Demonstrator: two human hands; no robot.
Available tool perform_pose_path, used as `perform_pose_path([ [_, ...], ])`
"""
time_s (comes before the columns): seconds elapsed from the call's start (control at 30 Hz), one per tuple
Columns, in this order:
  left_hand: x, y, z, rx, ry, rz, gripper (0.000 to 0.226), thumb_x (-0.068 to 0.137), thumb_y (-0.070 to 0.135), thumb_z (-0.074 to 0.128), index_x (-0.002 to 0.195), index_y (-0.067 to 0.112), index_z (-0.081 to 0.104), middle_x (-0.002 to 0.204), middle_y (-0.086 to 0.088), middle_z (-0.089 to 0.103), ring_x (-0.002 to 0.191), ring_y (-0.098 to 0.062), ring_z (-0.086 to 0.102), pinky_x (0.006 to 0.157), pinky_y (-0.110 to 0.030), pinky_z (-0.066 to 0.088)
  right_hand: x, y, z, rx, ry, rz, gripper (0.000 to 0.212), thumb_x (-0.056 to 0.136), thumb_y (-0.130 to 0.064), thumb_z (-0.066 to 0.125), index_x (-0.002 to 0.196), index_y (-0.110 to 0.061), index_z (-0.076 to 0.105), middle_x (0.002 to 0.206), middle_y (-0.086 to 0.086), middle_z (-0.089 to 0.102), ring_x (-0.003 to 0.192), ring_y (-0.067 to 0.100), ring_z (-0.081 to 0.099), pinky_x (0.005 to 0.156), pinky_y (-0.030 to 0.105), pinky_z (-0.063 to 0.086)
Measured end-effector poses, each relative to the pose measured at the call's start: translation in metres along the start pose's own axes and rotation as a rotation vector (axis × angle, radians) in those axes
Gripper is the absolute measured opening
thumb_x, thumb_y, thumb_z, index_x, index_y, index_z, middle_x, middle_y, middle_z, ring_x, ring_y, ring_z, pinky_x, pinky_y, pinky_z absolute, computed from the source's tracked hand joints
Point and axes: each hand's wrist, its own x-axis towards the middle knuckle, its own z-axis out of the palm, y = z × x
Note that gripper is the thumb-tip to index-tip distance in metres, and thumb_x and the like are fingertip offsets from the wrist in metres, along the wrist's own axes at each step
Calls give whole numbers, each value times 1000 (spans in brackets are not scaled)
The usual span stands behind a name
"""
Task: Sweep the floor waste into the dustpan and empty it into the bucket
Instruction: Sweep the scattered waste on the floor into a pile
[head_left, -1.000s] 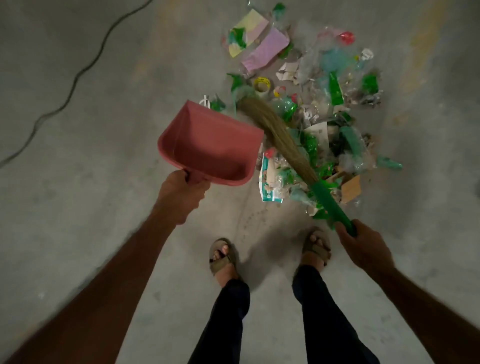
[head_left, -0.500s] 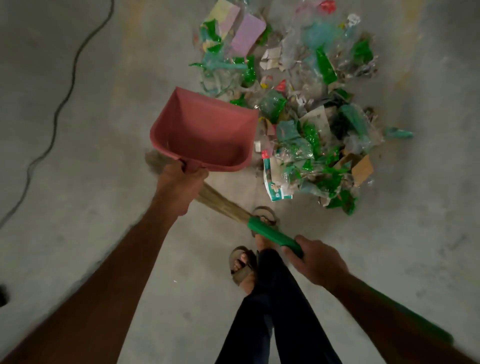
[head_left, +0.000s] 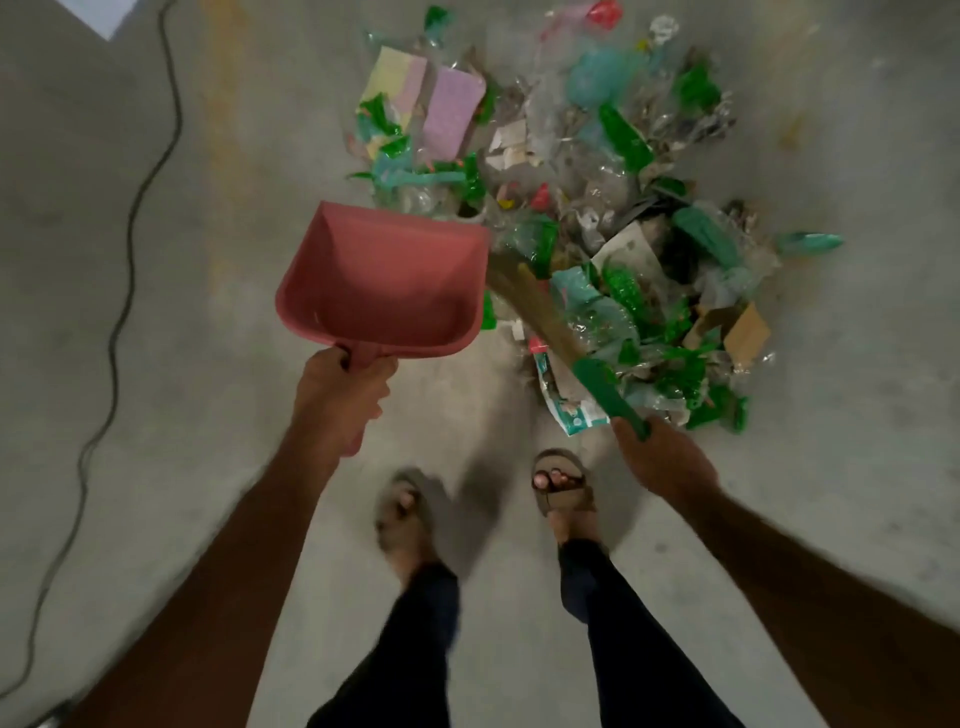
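A pink moulded-plastic dustpan (head_left: 384, 283), trapezoid in plan with raised side walls and a smooth inner face, is held above the grey concrete floor (head_left: 208, 312). Its stub handle is enclosed by the left hand (head_left: 340, 397), the grip being fully wrapped round the handle. No waste is seen inside the pan; its inner surface shows bare.

A broom with a green plastic handle (head_left: 605, 389) and a tapered bundle of straw-coloured bristles (head_left: 524, 299) is held by the right hand (head_left: 662, 457), the grip being closed round the lower end of the handle. The bristles lie at 3 o'clock of the dustpan, just beside its right wall, and rest against the near edge of the waste.

The heap of mixed floor waste (head_left: 597, 208) lies at 12 to 2 o'clock of the person: crumpled clear film, glossy green wrappers, teal pouches, flat pastel yellow and lilac sheets, torn white paper and a brown cardboard scrap at its 4 o'clock edge. The dustpan's front lip overlaps the heap's 8 o'clock margin.

A thin dark cable (head_left: 127, 260) is seen snaking over the floor at 9 o'clock. Two sandalled feet (head_left: 563, 486) are placed below the heap; the left one is blurred.
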Motion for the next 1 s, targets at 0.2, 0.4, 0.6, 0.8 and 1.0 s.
perform_pose_path([
  [0.2,38,0,-6,75,-108,22,11,89,24,69,90,14,65,76,-3,68,58,-15,59,51,-22,45,-37,9,-37,57,121,91,55,93,-71,42,86,-19,59,76,5,65,70,26,64,66,37,53],
  [0.4,59,19,-65,193,-241,91,15,87,22,71,83,8,66,70,-6,67,61,-22,62,57,-32,52,-150,-4,-34,103,115,120,47,93,-64,46,75,-22,55,57,3,62,50,20,62,50,39,53],
  [0.6,87,41,-143,377,-255,162,36,69,43,71,86,11,69,77,-8,73,76,-29,72,70,-47,60,-227,-37,32,189,22,167,56,76,-79,37,81,-27,58,54,6,63,46,16,61,49,40,54],
  [0.8,113,23,-199,578,-179,196,55,53,58,60,84,13,66,77,-10,71,73,-34,70,75,-48,60,-203,-103,103,78,-70,89,45,89,-74,40,91,-30,50,67,-3,63,63,15,65,59,34,53],
  [1.0,117,-1,-200,421,-172,102,55,57,40,65,94,-2,66,74,-12,65,62,-27,60,64,-37,51,-138,-191,116,-70,-32,-26,44,96,-64,40,107,-24,55,94,1,65,83,25,65,71,33,47],
])
